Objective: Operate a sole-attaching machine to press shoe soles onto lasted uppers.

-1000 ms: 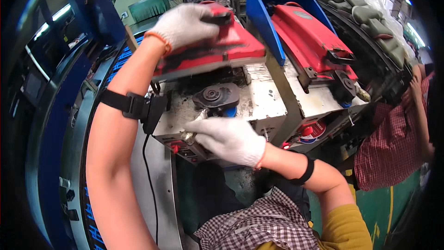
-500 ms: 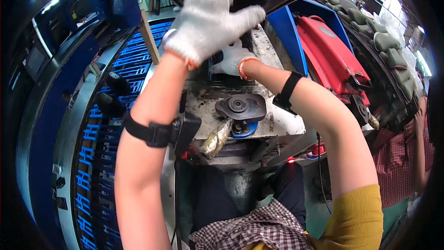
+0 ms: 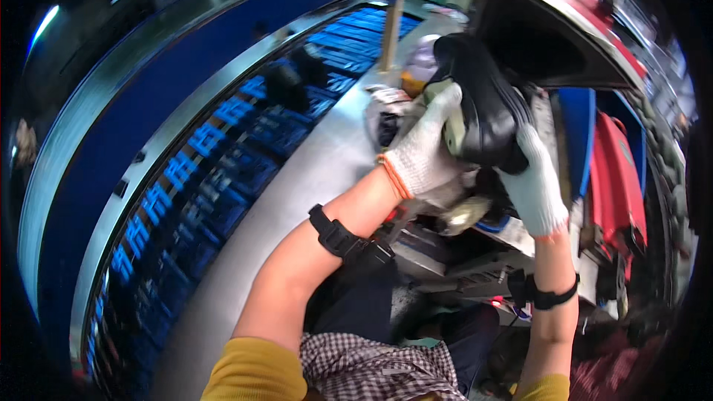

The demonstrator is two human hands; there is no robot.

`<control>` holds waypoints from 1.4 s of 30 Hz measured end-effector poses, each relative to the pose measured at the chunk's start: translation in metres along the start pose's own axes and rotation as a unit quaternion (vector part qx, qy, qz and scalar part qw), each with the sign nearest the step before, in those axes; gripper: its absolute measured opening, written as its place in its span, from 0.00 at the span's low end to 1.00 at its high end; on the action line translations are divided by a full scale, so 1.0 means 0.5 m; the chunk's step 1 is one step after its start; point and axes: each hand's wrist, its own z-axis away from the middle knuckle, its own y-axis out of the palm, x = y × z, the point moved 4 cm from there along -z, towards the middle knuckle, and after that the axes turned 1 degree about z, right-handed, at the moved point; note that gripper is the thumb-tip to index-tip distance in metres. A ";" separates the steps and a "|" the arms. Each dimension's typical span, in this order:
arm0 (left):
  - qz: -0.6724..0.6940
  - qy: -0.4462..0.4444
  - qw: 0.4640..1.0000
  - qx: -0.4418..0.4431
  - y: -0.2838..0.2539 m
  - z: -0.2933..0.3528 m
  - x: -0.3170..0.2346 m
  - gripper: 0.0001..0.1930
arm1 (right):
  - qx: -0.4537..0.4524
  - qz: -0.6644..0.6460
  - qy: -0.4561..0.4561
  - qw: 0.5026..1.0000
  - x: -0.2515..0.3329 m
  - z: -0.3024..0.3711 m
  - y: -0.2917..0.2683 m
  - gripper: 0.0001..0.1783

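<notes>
White-gloved left hand and right hand: each grip holds one glossy black shoe. A red, dark-lined lid stands raised behind.

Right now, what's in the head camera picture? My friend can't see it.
A white-gloved left hand and white-gloved right hand hold a shiny black shoe-shaped object. Rows of slim blue bars lie to the left.
</notes>
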 end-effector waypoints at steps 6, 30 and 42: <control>0.069 0.059 0.981 -0.172 -0.148 0.234 -0.113 0.24 | 0.060 0.495 -0.156 0.853 0.010 0.099 0.073 0.42; -0.736 -0.273 0.402 -0.471 -0.763 0.511 -0.487 0.24 | -0.256 0.751 -0.266 0.547 -0.029 0.248 -0.159 0.20; -0.431 -0.107 0.816 -0.370 -0.662 0.257 -0.091 0.26 | -0.239 0.666 -0.296 0.642 -0.019 0.211 -0.123 0.13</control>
